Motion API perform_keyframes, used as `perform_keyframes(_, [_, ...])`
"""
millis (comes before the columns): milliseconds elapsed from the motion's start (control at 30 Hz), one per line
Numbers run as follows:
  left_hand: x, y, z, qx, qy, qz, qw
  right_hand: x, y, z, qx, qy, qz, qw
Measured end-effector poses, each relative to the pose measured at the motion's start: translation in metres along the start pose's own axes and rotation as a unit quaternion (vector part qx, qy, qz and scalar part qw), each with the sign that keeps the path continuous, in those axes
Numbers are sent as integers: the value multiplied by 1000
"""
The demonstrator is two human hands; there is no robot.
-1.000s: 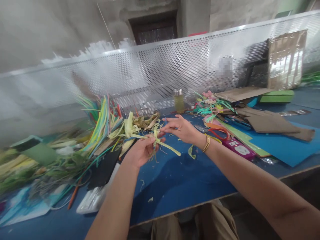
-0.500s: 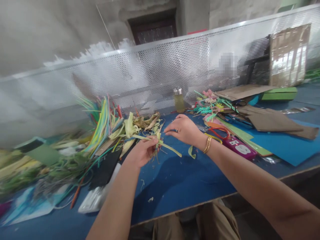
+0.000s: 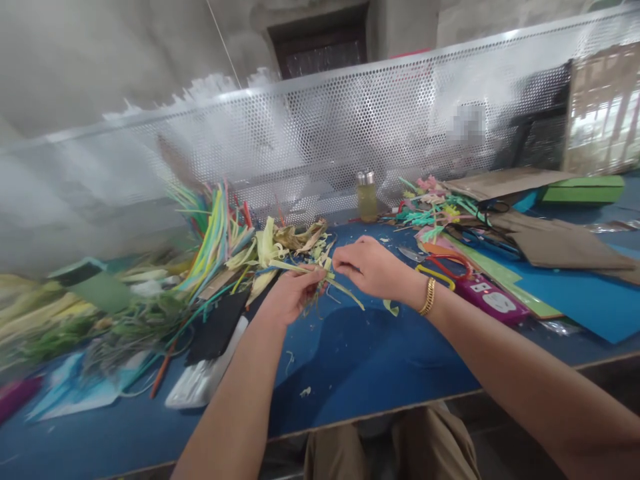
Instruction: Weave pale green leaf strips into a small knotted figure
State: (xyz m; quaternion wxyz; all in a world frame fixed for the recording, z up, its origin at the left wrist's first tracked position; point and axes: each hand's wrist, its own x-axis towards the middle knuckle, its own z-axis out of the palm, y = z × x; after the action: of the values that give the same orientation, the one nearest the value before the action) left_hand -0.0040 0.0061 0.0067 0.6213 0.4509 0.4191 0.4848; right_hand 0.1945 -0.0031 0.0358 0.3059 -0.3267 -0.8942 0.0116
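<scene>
My left hand (image 3: pixel 291 293) pinches a small bundle of pale green corn husk strips (image 3: pixel 347 292) above the blue tabletop. One strip sticks out toward the lower right, another toward the left. Just right of the bundle, my right hand (image 3: pixel 374 268) has its fingers curled together against the bundle's upper end; anything in its fingertips is too small to make out. Behind my left hand lies a heap of pale and brown dried husks (image 3: pixel 300 240). A curled green scrap (image 3: pixel 391 308) rests on the table below my right hand.
Scissors with red and yellow handles (image 3: pixel 445 267) lie beside a purple power strip (image 3: pixel 493 300). A glass bottle (image 3: pixel 367 197) stands near the perforated metal panel (image 3: pixel 330 127). Colourful stems (image 3: pixel 213 230), a black phone-like slab (image 3: pixel 217 328) and greenery are at left; brown card (image 3: pixel 555 243) is at right.
My right hand has moved closer to the bundle, its fingers now curled in rather than stretched apart. The left hand still holds the strips. The view has shifted slightly.
</scene>
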Motion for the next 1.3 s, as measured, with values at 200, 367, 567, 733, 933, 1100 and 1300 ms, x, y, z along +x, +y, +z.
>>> perform_keyframes(200, [-1, -2, -2, 126, -11, 9, 992, -1, 1, -1, -15, -4, -38, 999])
perform_keyframes(367, [-3, -6, -4, 249, -50, 18, 967, 3, 2, 2, -17, -28, -49, 998])
perform_keyframes(567, [-6, -8, -3, 298, -101, 88, 945, 6, 16, 5, 145, -22, 31, 989])
perform_keyframes(733, [-9, -6, 1, 295, -91, 91, 947, 4, 31, 8, 334, -85, 116, 932])
perform_keyframes(933, [-13, -1, 6, 225, -62, 138, 963, 4, 34, 11, 404, -107, 147, 897])
perform_keyframes(1100, [-10, -3, 6, 189, -37, 146, 970, 3, 29, 13, 390, -74, 169, 902])
perform_keyframes(1300, [-4, -9, 3, 115, 12, 169, 979, 1, 21, 12, 339, -39, 149, 928])
